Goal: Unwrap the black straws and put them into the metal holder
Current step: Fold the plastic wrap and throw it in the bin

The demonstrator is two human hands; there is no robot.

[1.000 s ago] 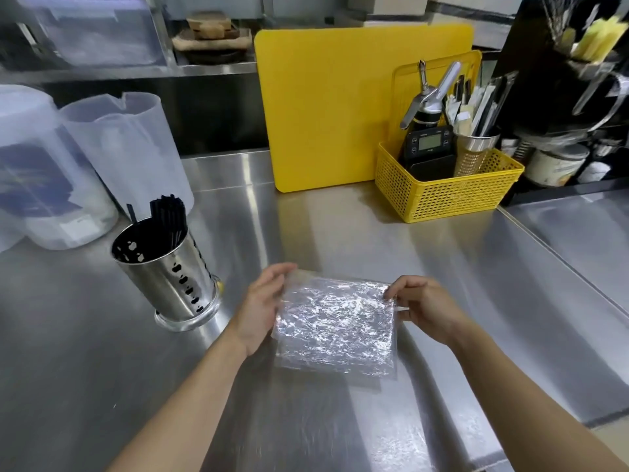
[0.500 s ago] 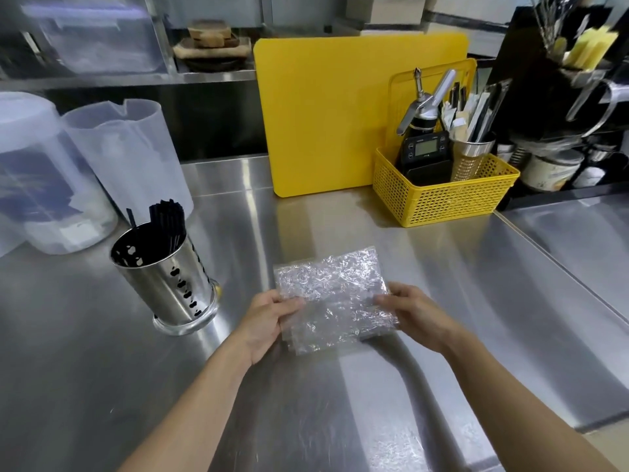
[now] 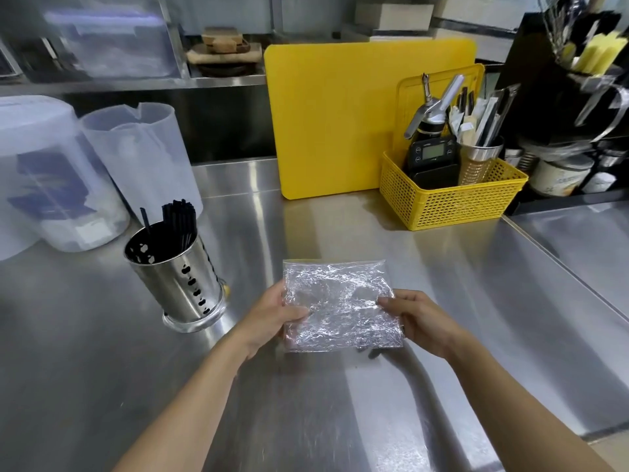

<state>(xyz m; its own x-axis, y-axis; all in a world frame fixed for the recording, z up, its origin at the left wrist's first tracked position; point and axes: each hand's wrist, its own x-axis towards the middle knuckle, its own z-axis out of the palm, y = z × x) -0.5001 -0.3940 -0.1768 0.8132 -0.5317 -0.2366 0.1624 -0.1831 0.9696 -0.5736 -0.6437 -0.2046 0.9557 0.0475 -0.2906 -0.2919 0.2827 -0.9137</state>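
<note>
Plastic filled the middle of your head view: a clear, crinkled wrapper (image 3: 340,301), stretched flat between your two hands over the steel tabletop (image 3: 459,301). Whether its lower edge touched the steel, you could not have told from here.

Your left hand (image 3: 272,315) pinched the wrapper's left edge, thumb laid on top and fingers curled behind it. Your right hand (image 3: 418,321) pinched the right edge in the same way, thumb forward on the plastic.

The black straws (image 3: 178,223) stood in the metal holder (image 3: 180,277), bunched toward its far side, with a single one leaning apart at the left. The holder, a perforated steel cylinder, stood upright on the tabletop to the left of your left hand, near it but apart from it.

Behind the holder stood two translucent plastic jugs (image 3: 146,158). A yellow cutting board (image 3: 333,120) stood on edge at the back of the tabletop. Just to its right sat a yellow basket (image 3: 452,202), which held a black digital timer (image 3: 430,155) and a metal cup of utensils.
</note>
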